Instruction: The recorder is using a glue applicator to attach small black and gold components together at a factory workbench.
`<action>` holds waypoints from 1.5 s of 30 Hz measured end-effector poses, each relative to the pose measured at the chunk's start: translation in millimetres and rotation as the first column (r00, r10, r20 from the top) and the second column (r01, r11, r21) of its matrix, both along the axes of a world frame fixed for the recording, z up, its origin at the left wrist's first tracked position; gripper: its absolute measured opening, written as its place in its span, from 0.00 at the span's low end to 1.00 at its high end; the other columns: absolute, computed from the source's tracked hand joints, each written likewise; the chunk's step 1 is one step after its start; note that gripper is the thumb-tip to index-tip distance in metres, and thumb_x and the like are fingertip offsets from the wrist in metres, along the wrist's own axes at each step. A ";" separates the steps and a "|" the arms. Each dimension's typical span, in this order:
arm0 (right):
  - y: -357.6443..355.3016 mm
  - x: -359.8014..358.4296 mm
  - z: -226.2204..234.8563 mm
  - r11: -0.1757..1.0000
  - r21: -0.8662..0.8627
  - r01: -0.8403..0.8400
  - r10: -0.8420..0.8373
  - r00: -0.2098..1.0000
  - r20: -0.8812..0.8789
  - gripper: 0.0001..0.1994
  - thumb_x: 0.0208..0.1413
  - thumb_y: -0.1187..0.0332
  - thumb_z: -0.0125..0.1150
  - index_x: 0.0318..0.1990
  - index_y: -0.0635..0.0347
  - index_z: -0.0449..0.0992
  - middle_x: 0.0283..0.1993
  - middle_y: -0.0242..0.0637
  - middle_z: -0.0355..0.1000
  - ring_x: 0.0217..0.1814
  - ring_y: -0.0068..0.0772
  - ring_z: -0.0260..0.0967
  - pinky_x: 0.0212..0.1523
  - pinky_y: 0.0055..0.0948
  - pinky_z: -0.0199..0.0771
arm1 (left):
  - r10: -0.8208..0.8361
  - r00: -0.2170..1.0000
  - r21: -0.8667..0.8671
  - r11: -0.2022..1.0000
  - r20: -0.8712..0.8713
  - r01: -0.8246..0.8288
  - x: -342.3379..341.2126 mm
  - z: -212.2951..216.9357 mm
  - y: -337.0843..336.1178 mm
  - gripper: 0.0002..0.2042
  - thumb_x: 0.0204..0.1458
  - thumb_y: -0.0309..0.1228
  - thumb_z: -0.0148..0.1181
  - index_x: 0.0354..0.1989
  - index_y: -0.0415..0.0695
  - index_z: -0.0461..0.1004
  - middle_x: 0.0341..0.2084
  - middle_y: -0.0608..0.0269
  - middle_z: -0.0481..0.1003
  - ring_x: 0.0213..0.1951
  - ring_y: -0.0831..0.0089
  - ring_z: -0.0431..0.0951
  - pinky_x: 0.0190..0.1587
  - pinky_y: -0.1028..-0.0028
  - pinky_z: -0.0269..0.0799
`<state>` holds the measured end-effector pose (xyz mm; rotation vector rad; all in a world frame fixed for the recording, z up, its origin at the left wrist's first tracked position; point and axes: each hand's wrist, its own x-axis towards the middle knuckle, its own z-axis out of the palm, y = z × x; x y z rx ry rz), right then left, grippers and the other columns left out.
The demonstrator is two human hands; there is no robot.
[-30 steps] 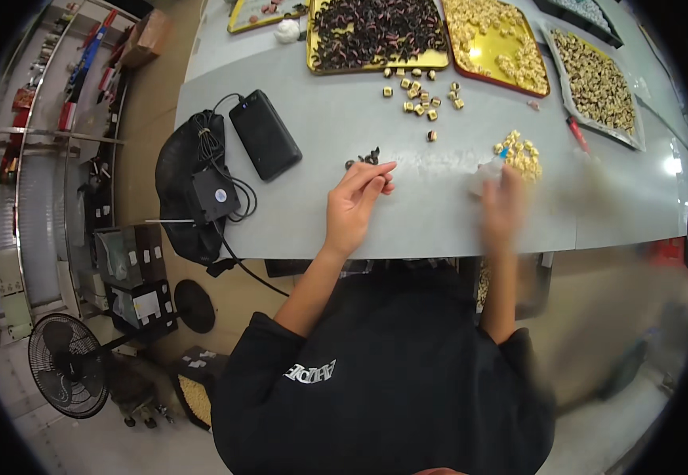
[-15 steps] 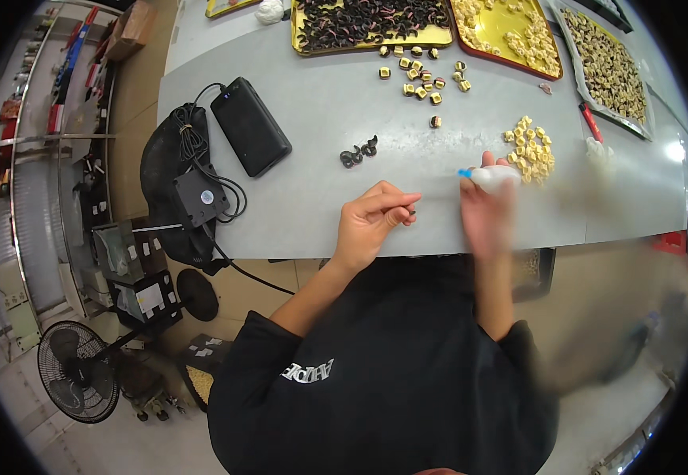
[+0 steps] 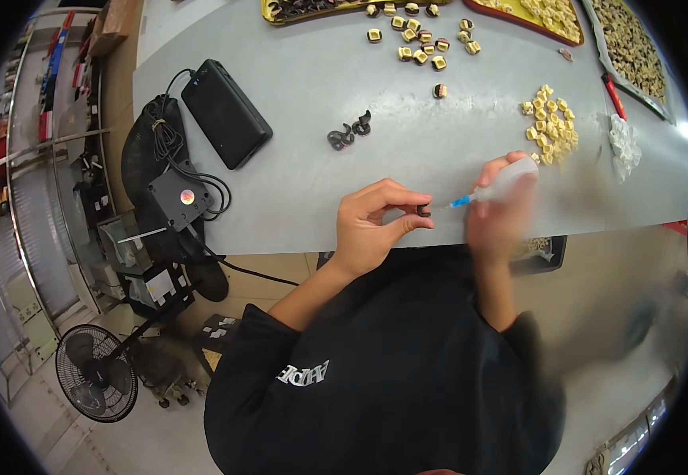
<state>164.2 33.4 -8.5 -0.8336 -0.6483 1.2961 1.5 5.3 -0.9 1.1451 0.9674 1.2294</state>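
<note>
My left hand [image 3: 369, 228] pinches a small dark curved piece [image 3: 424, 211] between thumb and fingertips, just over the near edge of the table. Beside it, my right hand [image 3: 493, 226], partly blurred, is wrapped round a whitish squeeze bottle [image 3: 510, 181]. The bottle's blue needle tip [image 3: 460, 202] points left at the dark piece; whether the needle touches it I cannot tell. A few more black curved pieces [image 3: 349, 133] lie beyond my left hand. Past the bottle sits a loose pile of small pale-yellow pieces [image 3: 550, 127]. Several yellow-and-dark joined pieces [image 3: 421, 46] are scattered farther back.
Trays line the far side: one of black pieces [image 3: 312, 16], a red-rimmed one [image 3: 520, 25], and one of mixed small pieces [image 3: 627, 49]. A red-handled tool [image 3: 614, 96] and crumpled clear plastic [image 3: 624, 148] lie right. A black power bank [image 3: 226, 115] and cables [image 3: 171, 136] occupy the left.
The bottle has swung so its blue tip points at my left hand, and its needle has come close to the dark piece. The dark piece shows more between my fingertips. The view has shifted slightly.
</note>
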 end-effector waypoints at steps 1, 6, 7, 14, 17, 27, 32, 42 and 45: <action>-0.8 0.3 -0.7 1.000 0.014 -0.003 0.003 1.000 0.022 0.17 0.64 0.55 0.34 0.47 0.59 0.60 0.29 0.39 0.65 0.14 0.18 0.49 0.15 0.15 0.51 | -0.006 1.000 0.017 1.000 -0.024 0.006 -0.9 0.2 0.7 0.13 0.40 0.12 0.62 0.36 0.33 0.75 0.29 0.57 0.71 0.31 0.70 0.75 0.36 0.74 0.76; -3.4 0.0 1.7 0.998 0.062 -0.031 0.026 0.996 0.082 0.16 0.64 0.55 0.35 0.46 0.58 0.60 0.25 0.41 0.64 0.13 0.19 0.50 0.13 0.15 0.50 | -0.018 0.998 0.052 0.998 -0.067 0.022 -0.5 -0.1 1.5 0.13 0.38 0.12 0.64 0.35 0.34 0.76 0.29 0.56 0.72 0.30 0.70 0.75 0.35 0.74 0.76; -3.9 -0.3 2.4 0.996 0.073 -0.041 0.034 0.995 0.090 0.16 0.63 0.55 0.35 0.46 0.58 0.60 0.25 0.41 0.64 0.13 0.19 0.50 0.13 0.15 0.50 | -0.018 0.998 0.049 0.999 -0.067 0.022 -0.4 -0.7 1.0 0.13 0.38 0.12 0.64 0.35 0.34 0.76 0.29 0.56 0.72 0.30 0.70 0.75 0.35 0.74 0.76; -6.6 0.0 2.6 0.996 0.068 -0.052 0.043 0.991 0.125 0.15 0.63 0.56 0.35 0.45 0.57 0.60 0.25 0.42 0.65 0.12 0.19 0.50 0.12 0.15 0.50 | 0.018 0.996 0.055 0.998 -0.089 -0.013 1.8 -1.1 0.2 0.14 0.35 0.15 0.67 0.34 0.38 0.78 0.27 0.60 0.73 0.29 0.75 0.75 0.32 0.78 0.73; -6.5 0.9 2.9 0.997 0.059 -0.059 0.051 0.991 0.125 0.15 0.63 0.56 0.35 0.44 0.57 0.60 0.24 0.43 0.65 0.12 0.19 0.50 0.12 0.15 0.50 | 0.020 0.997 0.058 0.998 -0.079 -0.016 2.3 -0.2 1.0 0.14 0.35 0.15 0.67 0.34 0.37 0.78 0.27 0.60 0.73 0.29 0.75 0.75 0.31 0.77 0.73; -6.4 0.8 3.1 0.996 0.060 -0.062 0.051 0.985 0.165 0.15 0.63 0.55 0.34 0.44 0.57 0.59 0.24 0.43 0.65 0.12 0.19 0.50 0.13 0.15 0.50 | 0.021 0.997 0.057 0.998 -0.070 -0.017 3.3 1.0 1.6 0.14 0.35 0.14 0.67 0.34 0.37 0.78 0.27 0.59 0.74 0.29 0.74 0.75 0.31 0.77 0.75; -6.6 0.7 2.8 0.997 0.066 -0.047 0.036 0.986 0.162 0.15 0.63 0.55 0.34 0.44 0.57 0.59 0.24 0.42 0.65 0.12 0.18 0.49 0.13 0.15 0.49 | 0.020 0.997 0.055 0.998 -0.068 -0.017 3.3 0.6 1.1 0.14 0.35 0.14 0.67 0.34 0.37 0.78 0.27 0.59 0.74 0.29 0.74 0.75 0.31 0.77 0.75; -6.5 0.4 3.0 0.994 0.106 -0.011 -0.010 0.981 0.195 0.14 0.63 0.57 0.34 0.44 0.58 0.59 0.23 0.42 0.65 0.11 0.17 0.48 0.13 0.14 0.48 | 0.008 0.993 0.050 0.999 -0.118 -0.002 3.1 2.0 1.7 0.13 0.35 0.15 0.67 0.34 0.38 0.79 0.26 0.61 0.74 0.27 0.76 0.75 0.28 0.79 0.73; -6.5 -0.1 3.9 0.993 0.115 -0.012 -0.011 0.981 0.194 0.14 0.63 0.57 0.34 0.44 0.58 0.59 0.23 0.42 0.65 0.11 0.17 0.48 0.13 0.14 0.48 | 0.016 0.992 0.059 0.998 -0.127 -0.009 4.0 2.2 2.4 0.13 0.35 0.16 0.67 0.33 0.38 0.79 0.25 0.61 0.74 0.26 0.77 0.75 0.27 0.80 0.72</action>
